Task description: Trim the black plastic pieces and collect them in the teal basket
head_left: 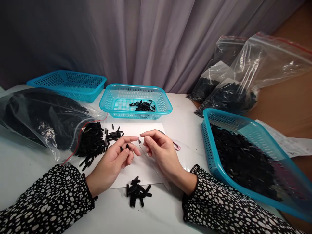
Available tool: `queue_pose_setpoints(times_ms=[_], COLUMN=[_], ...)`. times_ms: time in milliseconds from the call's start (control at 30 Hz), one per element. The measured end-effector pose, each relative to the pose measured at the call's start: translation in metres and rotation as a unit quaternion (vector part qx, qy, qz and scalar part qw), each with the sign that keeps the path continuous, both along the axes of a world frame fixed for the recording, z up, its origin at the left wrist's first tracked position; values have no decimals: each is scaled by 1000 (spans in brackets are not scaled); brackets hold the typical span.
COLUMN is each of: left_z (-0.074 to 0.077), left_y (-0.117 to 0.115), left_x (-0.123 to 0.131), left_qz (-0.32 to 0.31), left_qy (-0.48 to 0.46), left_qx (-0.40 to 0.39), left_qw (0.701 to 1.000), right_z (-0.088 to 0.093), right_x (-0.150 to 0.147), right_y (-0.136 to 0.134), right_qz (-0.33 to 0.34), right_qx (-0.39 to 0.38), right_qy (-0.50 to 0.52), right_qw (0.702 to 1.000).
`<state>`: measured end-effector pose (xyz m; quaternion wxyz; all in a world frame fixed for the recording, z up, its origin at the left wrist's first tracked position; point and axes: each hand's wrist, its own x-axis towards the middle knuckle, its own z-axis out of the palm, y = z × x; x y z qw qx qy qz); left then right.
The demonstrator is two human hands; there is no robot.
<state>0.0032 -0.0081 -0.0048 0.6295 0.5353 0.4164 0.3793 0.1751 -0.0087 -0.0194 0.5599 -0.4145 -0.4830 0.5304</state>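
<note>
My left hand (120, 155) is closed around small black plastic pieces (127, 147), whose ends show between thumb and fingers. Close to its fingertips is my right hand (162, 151), thumb and fingers drawn together; anything pinched there is too small to make out. A slim pointed tool, like a craft knife (154, 167), runs diagonally beneath the right fingers, and I cannot tell whether they touch it. Both hands are over a white sheet (143, 178). A loose pile of black pieces (137, 191) lies in front of them, and a larger heap (91, 141) lies left of the left hand.
A big clear bag of black pieces (41, 120) lies at left. Behind stand a blue basket (90, 94) and another (107, 105) with some pieces inside. A fuller blue basket (207, 143) stands at right, near zip bags (229, 94). Pink-handled scissors (177, 146) lie behind my right hand.
</note>
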Motion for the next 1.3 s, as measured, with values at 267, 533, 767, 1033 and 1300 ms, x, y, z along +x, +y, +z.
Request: queue_pose_setpoints(times_ms=[267, 533, 767, 1033, 1300], left_z=[-4, -6, -2, -3, 3], left_y=[-5, -6, 0, 3, 5], left_x=[-2, -2, -1, 0, 0], left_qz=[-27, -50, 1, 18, 44], left_qy=[-46, -31, -38, -21, -12], left_qx=[-84, -98, -29, -5, -24], left_qw=[995, 993, 999, 1000, 999], right_z=[-1, 3, 1, 2, 3], right_x=[1, 3, 4, 3, 2], right_y=[-1, -2, 3, 3, 0], right_qz=[32, 57, -27, -20, 5], right_qx=[56, 120, -3, -3, -12], right_qy=[-142, -234, -123, -96, -69], right_qw=[988, 963, 992, 995, 998])
